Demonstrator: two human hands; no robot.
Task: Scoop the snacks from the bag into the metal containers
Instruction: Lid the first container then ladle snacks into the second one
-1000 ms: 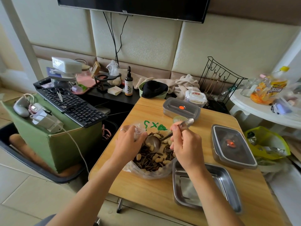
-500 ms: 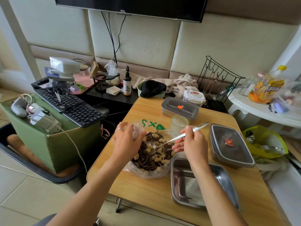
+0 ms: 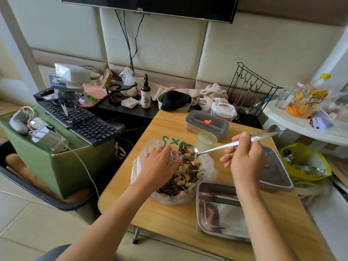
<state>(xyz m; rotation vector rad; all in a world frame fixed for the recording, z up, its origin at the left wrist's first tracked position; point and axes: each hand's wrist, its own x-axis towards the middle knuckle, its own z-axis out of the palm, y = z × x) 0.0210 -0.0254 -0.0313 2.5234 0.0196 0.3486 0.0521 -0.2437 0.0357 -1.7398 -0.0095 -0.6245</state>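
We see the bag [image 3: 208, 167] of clear plastic lying open in the middle of the desk [image 3: 169, 223], full of snacks [image 3: 188, 178] (striped seeds mixed with small pale biscuits). Our left hand [image 3: 160, 164] comes in from 7 o'clock, and its fingers curl over the bag's left rim, gripping the plastic. Our right hand [image 3: 246, 157] pinches the handle of the spoon [image 3: 218, 148] between thumb and curled fingers. The spoon's bowl is heaped with snacks and hangs just over the far side of the bag's mouth, with the handle running off toward 2 o'clock.

Just beside the bag at 4 o'clock lies the open metal container [image 3: 216, 213], showing only its bare shiny floor; our right forearm crosses over its right side. At the bag's 1 o'clock stands a lidded metal container [image 3: 207, 125] with an orange dot on the lid, so we cannot see inside. A pale green cup [image 3: 206, 140] stands between it and the bag. At 3 o'clock is a second lidded metal container [image 3: 278, 174], much of its lid hidden behind our right hand.

Beyond the desk's far edge we find a clear clip-lid box [image 3: 223, 111] and a black wire rack [image 3: 250, 91]. A black keyboard [image 3: 81, 121] lies off at 10 o'clock, and a dark bottle [image 3: 146, 95] stands at 11 o'clock.
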